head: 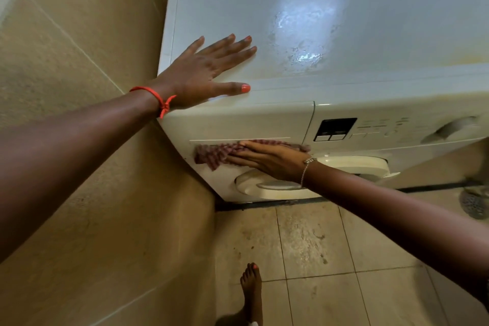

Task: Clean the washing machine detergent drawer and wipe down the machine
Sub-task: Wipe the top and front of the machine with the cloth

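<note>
1. The washing machine [357, 34] is a white front loader pushed right up against a tan tiled wall [79, 61] on its left side, and its top is wet and shiny in the middle.
2. The left hand [203, 74] lies flat on the top near the front left corner, fingers spread wide and gripping nothing – there's an orange string band [158, 99] on that wrist.
3. The right hand [267, 159] is flat too, palm pressing a red-and-white checked cloth [211, 153] against the front of the machine.
4. The cloth sits on the detergent drawer [238, 124] front, along its lower edge and just above the door [344, 167] – the drawer looks closed.
5. A bare foot [251, 291] stands on the stained floor tiles [317, 246] below.
</note>
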